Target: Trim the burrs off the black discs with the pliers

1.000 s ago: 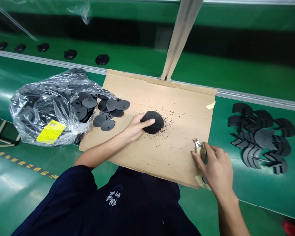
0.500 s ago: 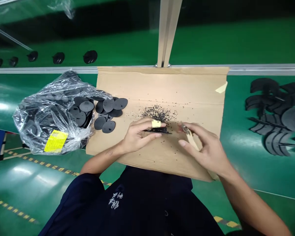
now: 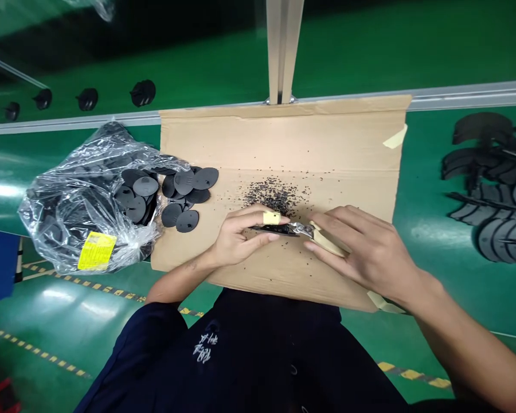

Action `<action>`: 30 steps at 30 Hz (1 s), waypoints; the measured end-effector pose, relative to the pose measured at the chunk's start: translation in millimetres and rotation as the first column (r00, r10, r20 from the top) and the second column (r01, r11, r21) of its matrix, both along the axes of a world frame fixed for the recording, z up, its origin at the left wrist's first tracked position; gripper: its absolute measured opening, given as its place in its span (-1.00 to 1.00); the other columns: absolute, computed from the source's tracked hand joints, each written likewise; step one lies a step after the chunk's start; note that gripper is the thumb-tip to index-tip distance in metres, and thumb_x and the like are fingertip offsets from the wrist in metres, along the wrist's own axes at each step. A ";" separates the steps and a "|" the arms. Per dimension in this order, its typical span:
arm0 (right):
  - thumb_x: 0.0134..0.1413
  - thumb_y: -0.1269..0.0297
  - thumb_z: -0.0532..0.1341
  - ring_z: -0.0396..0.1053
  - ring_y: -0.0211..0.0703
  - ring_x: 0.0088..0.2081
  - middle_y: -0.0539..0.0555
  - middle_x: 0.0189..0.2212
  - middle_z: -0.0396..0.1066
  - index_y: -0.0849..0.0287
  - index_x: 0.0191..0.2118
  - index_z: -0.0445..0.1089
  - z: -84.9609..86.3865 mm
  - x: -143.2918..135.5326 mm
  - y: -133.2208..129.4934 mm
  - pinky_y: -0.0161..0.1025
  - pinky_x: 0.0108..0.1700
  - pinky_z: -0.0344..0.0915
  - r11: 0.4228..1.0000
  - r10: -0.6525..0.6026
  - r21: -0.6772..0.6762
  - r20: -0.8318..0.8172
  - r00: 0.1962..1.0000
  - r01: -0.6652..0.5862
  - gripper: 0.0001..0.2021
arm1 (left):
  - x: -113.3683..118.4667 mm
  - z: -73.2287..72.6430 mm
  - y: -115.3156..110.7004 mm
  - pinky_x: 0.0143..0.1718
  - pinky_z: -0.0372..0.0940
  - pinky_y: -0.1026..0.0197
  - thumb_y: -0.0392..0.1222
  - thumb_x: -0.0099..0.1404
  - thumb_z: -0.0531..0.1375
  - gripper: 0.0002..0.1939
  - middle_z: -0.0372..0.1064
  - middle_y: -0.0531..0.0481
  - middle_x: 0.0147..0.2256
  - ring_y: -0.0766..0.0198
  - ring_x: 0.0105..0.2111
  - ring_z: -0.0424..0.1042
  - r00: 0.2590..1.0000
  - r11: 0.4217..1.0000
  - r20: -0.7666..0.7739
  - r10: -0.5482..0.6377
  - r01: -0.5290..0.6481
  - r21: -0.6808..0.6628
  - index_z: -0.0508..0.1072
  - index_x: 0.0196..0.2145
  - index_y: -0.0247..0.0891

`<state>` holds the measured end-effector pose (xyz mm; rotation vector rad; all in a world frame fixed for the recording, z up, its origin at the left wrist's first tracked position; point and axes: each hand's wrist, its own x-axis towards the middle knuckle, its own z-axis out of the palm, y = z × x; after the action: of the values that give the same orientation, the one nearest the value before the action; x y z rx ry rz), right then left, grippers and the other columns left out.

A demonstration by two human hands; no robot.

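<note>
Nearest to me is the person in a dark shirt point(image 3: 249, 350), at the near edge of the table point(image 3: 434, 275). The left hand point(image 3: 241, 235) is closed on a thin black part point(image 3: 275, 230), pinched between thumb and fingers above the middle of a cardboard sheet point(image 3: 348, 160). Yellow tape point(image 3: 271, 218) is around one finger. The right hand point(image 3: 361, 241) grips the pale handles of a small metal cutter point(image 3: 303, 229), whose tip is at the right end of the part.

Toward the left edge of the sheet, and partly over it, there is a clear plastic bag point(image 3: 69, 206) with a yellow label point(image 3: 97, 250). Inside it are many black discs, visible through the film. More discs point(image 3: 187, 221) are lying loose and overlapped on the sheet, just beside the bag.

Small black bits point(image 3: 275, 192) are scattered beyond the hands. Near the table's right end, curved black parts point(image 3: 501, 223) lie in a heap. Behind the metal rail point(image 3: 468, 96) at the far edge, several round black pieces point(image 3: 143, 93) stand in a row, left of a metal post point(image 3: 279, 51).
</note>
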<state>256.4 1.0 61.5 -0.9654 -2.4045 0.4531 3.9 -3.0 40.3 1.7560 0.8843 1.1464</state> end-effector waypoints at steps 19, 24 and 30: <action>0.32 0.09 0.17 0.54 -0.01 -0.21 0.12 -0.12 0.58 0.07 0.06 0.48 -13.8 4.8 9.8 -0.10 -0.20 0.44 0.935 -0.154 -0.326 -0.026 0.988 0.137 -0.69 | -7.4 -14.9 3.8 -0.11 0.41 0.19 -0.06 0.27 0.40 -0.69 0.61 -0.04 -0.24 0.27 -0.20 0.49 0.995 0.993 -0.046 0.094 -0.097 -0.066 0.63 -0.05 -0.15; 0.23 0.04 0.26 0.48 -0.09 -0.30 0.09 -0.24 0.55 0.13 -0.05 0.44 -17.0 -18.3 8.7 -0.18 -0.29 0.40 0.841 -0.303 -0.525 -0.249 0.920 0.135 -0.70 | 2.7 -22.6 14.9 -0.15 0.42 0.30 0.06 0.24 0.41 -0.59 0.57 -0.02 -0.17 0.31 -0.20 0.55 0.963 0.934 0.096 0.251 -0.215 -0.284 0.53 -0.07 -0.24; 0.32 0.34 0.16 0.37 -0.19 -0.38 0.07 -0.36 0.50 0.15 -0.16 0.42 -8.7 -35.0 6.4 -0.22 -0.36 0.24 0.990 -0.143 -0.020 -0.271 0.952 0.143 -0.90 | 12.8 -21.2 20.2 -0.15 0.46 0.29 -0.05 0.27 0.40 -0.70 0.57 -0.05 -0.21 0.31 -0.22 0.57 0.990 0.985 0.082 0.119 -0.107 -0.135 0.56 -0.12 -0.26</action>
<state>221.3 7.4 52.9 -0.9993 -2.0735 0.4971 16.7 17.2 19.1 1.5532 0.9927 1.2032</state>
